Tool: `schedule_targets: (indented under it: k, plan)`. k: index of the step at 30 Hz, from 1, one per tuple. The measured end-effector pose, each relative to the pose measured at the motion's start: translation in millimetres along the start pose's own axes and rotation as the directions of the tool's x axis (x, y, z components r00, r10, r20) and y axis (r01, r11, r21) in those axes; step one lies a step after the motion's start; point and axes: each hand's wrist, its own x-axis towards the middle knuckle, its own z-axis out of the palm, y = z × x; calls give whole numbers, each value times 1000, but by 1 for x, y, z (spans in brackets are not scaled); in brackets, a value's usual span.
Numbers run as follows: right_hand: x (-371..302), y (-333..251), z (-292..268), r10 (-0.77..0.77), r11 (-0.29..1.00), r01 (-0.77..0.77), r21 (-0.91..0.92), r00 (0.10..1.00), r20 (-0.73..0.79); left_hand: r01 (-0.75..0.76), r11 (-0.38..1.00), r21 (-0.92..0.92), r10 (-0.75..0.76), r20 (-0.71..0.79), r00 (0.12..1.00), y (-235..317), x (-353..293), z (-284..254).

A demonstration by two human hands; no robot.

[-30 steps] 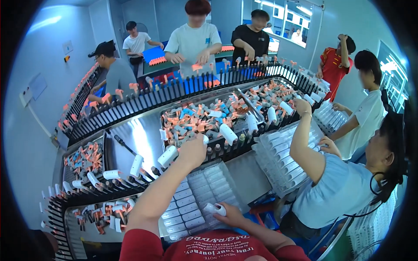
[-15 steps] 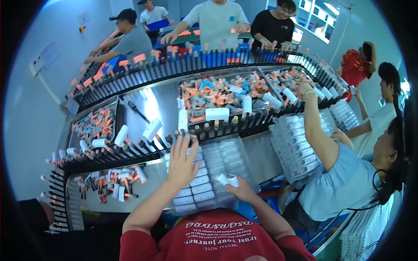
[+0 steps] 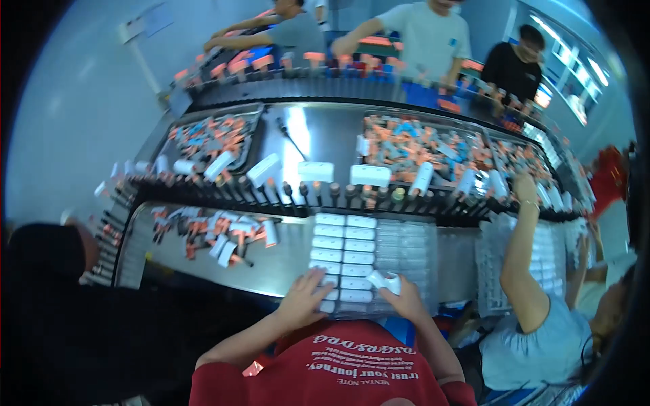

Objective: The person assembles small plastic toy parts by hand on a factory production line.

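Note:
In front of me lies a clear plastic tray [image 3: 406,250] with two columns of white oblong plastic cases [image 3: 359,258] in its left half. My left hand [image 3: 302,299] rests over the lower end of the left column, fingers stretched out on the cases there; the case surfaces under the fingers are partly hidden. My right hand [image 3: 405,299] is closed round white plastic cases [image 3: 384,281], held above the lower right part of the filled columns. How many it holds is hard to make out.
Past the tray runs a black rack [image 3: 305,206] of upright pegs, some topped with white cases. Behind it are a metal bin [image 3: 433,149] and smaller pan [image 3: 213,139] of orange and grey parts. Loose pieces [image 3: 217,233] lie left. A co-worker's arm [image 3: 525,250] reaches in at right.
My left hand has come back from the rack down onto the tray's left column. My right hand still holds white cases, now nearer the filled columns. The view has turned left.

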Motion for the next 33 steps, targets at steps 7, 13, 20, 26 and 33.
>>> schedule_targets:
  k: [7,13,20,26,33]
  plan:
    - [0,0,10,-20,998,25,51,995,-101,-42,996,81,51,-112,992,6,0,16]
    - [4,1,11,-21,992,28,119,998,-64,-18,994,105,17,12,1000,10,11,20]
    - [4,7,10,-40,990,50,131,996,-79,24,1000,-14,-25,-62,998,9,10,22]
    - [9,9,7,-68,997,69,20,997,-42,27,996,-86,-32,-61,998,11,9,15]
    - [9,12,6,40,996,-36,76,998,-50,-80,983,-166,77,-29,997,-4,23,8]
